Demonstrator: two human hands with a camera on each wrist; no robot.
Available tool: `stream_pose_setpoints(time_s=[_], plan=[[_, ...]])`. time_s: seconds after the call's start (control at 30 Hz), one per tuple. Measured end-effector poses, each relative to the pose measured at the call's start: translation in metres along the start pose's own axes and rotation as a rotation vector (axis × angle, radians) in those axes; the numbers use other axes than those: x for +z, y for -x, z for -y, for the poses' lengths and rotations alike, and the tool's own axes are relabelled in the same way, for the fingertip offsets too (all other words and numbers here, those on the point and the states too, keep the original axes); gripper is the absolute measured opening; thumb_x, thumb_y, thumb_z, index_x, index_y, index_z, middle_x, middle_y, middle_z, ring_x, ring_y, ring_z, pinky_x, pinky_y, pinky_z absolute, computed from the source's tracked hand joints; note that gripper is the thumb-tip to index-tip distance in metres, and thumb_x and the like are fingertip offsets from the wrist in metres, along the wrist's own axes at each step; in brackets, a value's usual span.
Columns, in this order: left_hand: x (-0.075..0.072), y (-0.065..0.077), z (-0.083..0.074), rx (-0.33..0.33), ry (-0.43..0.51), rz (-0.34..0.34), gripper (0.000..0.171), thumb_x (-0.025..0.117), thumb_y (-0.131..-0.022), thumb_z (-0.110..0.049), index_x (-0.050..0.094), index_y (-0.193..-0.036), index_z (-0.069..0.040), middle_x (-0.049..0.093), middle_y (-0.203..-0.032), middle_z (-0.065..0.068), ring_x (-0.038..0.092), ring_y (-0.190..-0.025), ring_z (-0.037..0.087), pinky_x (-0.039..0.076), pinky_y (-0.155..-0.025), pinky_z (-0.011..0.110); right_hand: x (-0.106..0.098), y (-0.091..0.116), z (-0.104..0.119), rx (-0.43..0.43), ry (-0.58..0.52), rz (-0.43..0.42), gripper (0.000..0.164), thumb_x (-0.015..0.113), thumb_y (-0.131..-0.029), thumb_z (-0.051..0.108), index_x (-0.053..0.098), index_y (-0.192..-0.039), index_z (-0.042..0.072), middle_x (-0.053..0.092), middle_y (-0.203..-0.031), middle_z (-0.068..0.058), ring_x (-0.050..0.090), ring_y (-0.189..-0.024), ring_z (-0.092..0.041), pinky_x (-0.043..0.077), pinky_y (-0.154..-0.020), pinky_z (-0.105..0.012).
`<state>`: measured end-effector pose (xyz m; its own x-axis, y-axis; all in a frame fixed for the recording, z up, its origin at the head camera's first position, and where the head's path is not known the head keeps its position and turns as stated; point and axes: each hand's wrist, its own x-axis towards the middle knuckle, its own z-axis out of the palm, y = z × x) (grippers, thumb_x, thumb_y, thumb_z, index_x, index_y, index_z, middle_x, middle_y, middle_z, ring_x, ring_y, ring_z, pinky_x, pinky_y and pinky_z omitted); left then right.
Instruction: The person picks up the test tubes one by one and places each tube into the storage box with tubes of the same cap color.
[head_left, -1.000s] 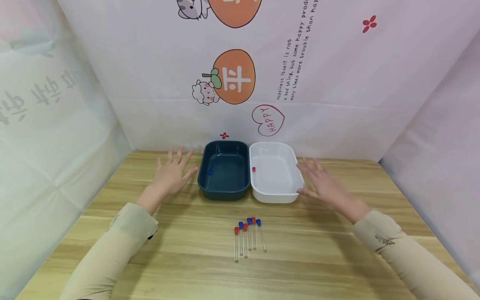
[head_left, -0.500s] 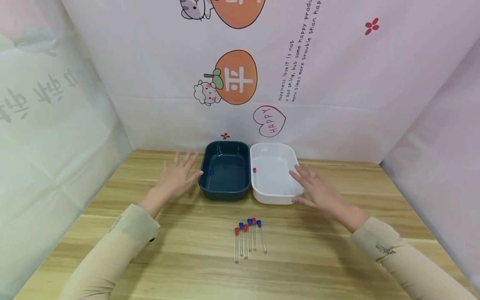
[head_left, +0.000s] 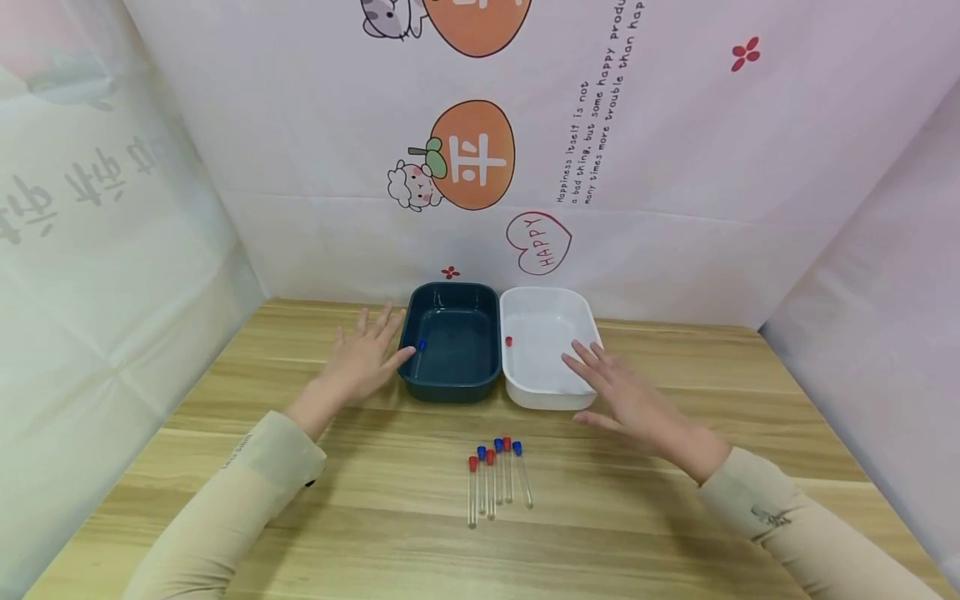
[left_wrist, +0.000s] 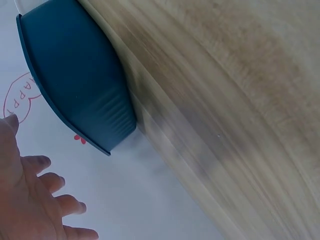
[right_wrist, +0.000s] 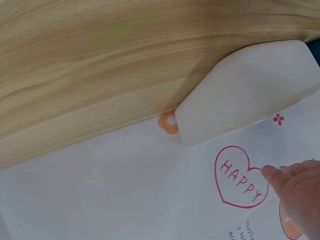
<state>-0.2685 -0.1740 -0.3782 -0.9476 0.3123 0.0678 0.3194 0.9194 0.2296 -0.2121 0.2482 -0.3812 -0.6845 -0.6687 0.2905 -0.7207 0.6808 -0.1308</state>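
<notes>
My left hand (head_left: 354,364) hovers at the left rim of the dark teal bin (head_left: 457,390), fingers spread and holding nothing. A blue-capped tube (head_left: 422,344) lies inside that bin. Over the right front edge of the white bin (head_left: 551,401) is my right hand (head_left: 637,406), its fingers extended and nothing in them. Inside the white bin shows a red cap (head_left: 508,341); the rest of that piece is hard to make out. In front of the bins lie several clear test tubes (head_left: 491,492), three with red caps (head_left: 473,463) and three with blue caps (head_left: 517,448).
Both bins stand side by side at the back of the wooden table (head_left: 390,533), near a printed white cloth backdrop (head_left: 660,267). Cloth also hangs at the left (head_left: 127,333) and right (head_left: 885,317) sides.
Both hands have moved inward, the left one rightward to the teal bin's rim and the right one leftward over the white bin's edge. The tubes lie as before.
</notes>
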Motion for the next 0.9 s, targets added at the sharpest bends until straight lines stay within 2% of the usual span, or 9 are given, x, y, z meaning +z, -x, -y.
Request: stream_pose_setpoints(time_s=[0.13, 0.23, 0.33, 0.4, 0.63, 0.9], plan=[[0.002, 0.000, -0.002, 0.003, 0.006, 0.011, 0.074, 0.037, -0.109, -0.054, 0.012, -0.167, -0.016, 0.003, -0.171, 0.012, 0.000, -0.153, 0.047, 0.004, -0.113, 0.076, -0.001, -0.002, 0.008, -0.006, -0.021, 0.029, 0.081, 0.074, -0.093, 0.031, 0.034, -0.158, 0.003, 0.029, -0.163, -0.025, 0.027, -0.146, -0.054, 0.026, -0.113, -0.068], [0.003, 0.000, -0.003, 0.009, 0.002, 0.007, 0.074, 0.038, -0.109, -0.054, 0.014, -0.167, -0.015, 0.005, -0.171, 0.014, 0.003, -0.153, 0.049, 0.007, -0.113, 0.076, -0.001, -0.002, 0.012, -0.029, -0.039, 0.025, 0.078, 0.068, -0.097, 0.042, 0.037, -0.157, 0.004, 0.033, -0.162, -0.023, 0.030, -0.146, -0.051, 0.031, -0.111, -0.067], [0.004, 0.001, -0.005, 0.014, 0.007, 0.005, 0.073, 0.039, -0.109, -0.052, 0.015, -0.166, -0.015, 0.008, -0.170, 0.016, 0.007, -0.152, 0.049, 0.008, -0.113, 0.076, -0.002, -0.003, 0.016, -0.063, -0.052, 0.009, 0.078, 0.055, -0.100, 0.059, 0.041, -0.156, 0.005, 0.038, -0.160, -0.019, 0.035, -0.145, -0.045, 0.037, -0.109, -0.063], [0.004, 0.002, -0.005, 0.016, 0.012, 0.004, 0.073, 0.041, -0.109, -0.051, 0.016, -0.166, -0.014, 0.010, -0.170, 0.016, 0.008, -0.153, 0.048, 0.008, -0.113, 0.076, -0.003, -0.002, 0.019, -0.080, -0.055, -0.001, 0.080, 0.048, -0.101, 0.063, 0.042, -0.155, 0.006, 0.040, -0.160, -0.018, 0.038, -0.144, -0.042, 0.040, -0.108, -0.061], [0.008, 0.002, -0.007, 0.011, 0.020, 0.012, 0.074, 0.041, -0.109, -0.052, 0.015, -0.166, -0.013, 0.011, -0.170, 0.016, 0.006, -0.154, 0.046, 0.009, -0.113, 0.076, -0.002, -0.002, 0.028, -0.099, -0.076, -0.005, 0.073, 0.053, -0.101, 0.058, 0.043, -0.156, 0.009, 0.042, -0.160, -0.013, 0.045, -0.142, -0.036, 0.048, -0.101, -0.057], [0.014, 0.001, -0.009, 0.014, 0.018, 0.042, 0.074, 0.041, -0.109, -0.052, 0.016, -0.166, -0.014, 0.012, -0.170, 0.016, 0.006, -0.153, 0.047, 0.014, -0.112, 0.077, 0.004, -0.002, 0.034, -0.153, -0.101, -0.041, 0.071, 0.049, -0.102, 0.058, 0.048, -0.152, 0.007, 0.050, -0.154, -0.012, 0.055, -0.133, -0.032, 0.050, -0.101, -0.052]])
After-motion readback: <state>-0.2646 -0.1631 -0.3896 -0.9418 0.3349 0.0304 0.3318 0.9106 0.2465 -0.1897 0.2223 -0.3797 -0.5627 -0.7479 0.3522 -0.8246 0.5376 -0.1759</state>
